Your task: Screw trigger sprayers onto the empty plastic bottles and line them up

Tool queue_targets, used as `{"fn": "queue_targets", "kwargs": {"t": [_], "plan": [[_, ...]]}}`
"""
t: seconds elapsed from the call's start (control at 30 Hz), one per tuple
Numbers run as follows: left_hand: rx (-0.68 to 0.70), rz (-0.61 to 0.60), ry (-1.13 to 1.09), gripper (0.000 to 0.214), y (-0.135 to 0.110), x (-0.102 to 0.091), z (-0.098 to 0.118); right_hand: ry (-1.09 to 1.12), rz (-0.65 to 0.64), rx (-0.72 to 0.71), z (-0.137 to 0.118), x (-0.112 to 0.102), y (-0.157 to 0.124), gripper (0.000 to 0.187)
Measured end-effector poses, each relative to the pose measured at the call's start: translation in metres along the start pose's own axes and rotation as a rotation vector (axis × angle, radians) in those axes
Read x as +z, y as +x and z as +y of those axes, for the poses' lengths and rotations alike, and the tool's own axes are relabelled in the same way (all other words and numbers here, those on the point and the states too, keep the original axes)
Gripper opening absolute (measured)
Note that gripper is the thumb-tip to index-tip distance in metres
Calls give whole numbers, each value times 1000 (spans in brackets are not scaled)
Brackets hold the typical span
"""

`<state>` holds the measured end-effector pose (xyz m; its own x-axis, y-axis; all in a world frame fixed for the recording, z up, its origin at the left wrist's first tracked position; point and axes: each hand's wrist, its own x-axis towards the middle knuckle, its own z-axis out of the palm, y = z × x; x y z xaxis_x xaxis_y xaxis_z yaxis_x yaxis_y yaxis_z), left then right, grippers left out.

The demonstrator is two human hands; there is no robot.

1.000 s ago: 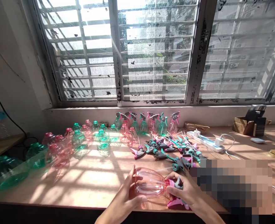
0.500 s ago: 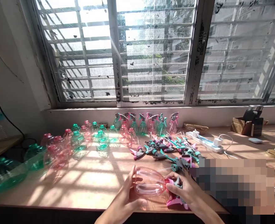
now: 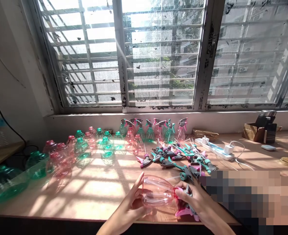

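Note:
A clear pink spray bottle (image 3: 157, 193) lies on its side near the front edge of the wooden table (image 3: 97, 192). My left hand (image 3: 131, 205) is wrapped round the bottle's body from the left. My right hand (image 3: 195, 199) grips the pink and grey trigger head (image 3: 185, 209) at the bottle's neck, fingers closed on it. Both hands hold the bottle just above the tabletop.
Empty pink and green bottles (image 3: 85, 147) stand at the left. Assembled spray bottles (image 3: 156, 129) line the window sill. A pile of loose trigger heads (image 3: 180, 155) lies behind my hands. A white power strip (image 3: 214, 147) and a box (image 3: 261, 130) sit at the right.
The bottle and both hands have stayed in place; my right fingers shifted slightly on the trigger head and the bottle sank a little lower.

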<state>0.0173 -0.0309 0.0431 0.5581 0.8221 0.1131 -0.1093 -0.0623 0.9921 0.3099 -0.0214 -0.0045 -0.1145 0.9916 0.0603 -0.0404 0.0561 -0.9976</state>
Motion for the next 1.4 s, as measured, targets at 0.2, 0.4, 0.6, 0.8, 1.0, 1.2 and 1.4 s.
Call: {"fn": "queue_targets", "kwargs": {"t": [0.2, 0.4, 0.6, 0.8, 1.0, 1.2, 1.4], "plan": [[-9, 40, 100, 93, 3, -7, -2, 70, -69, -42, 3, 2, 0, 49], [7, 28, 57, 100, 5, -14, -20, -32, 0, -23, 5, -3, 0, 50], [19, 29, 59, 99, 3, -8, -12, -12, -1, -17, 8, -3, 0, 49], [71, -7, 12, 84, 7, -11, -12, 45, -32, -21, 10, -1, 1, 51], [47, 33, 18, 83, 3, -3, -8, 1, -8, -49, 0, -1, -1, 51], [25, 33, 14, 107, 1, 3, 1, 130, -129, -6, -8, 6, -5, 52], [7, 33, 95, 94, 3, -8, -9, 62, -55, -15, -6, 3, -4, 54]]}}
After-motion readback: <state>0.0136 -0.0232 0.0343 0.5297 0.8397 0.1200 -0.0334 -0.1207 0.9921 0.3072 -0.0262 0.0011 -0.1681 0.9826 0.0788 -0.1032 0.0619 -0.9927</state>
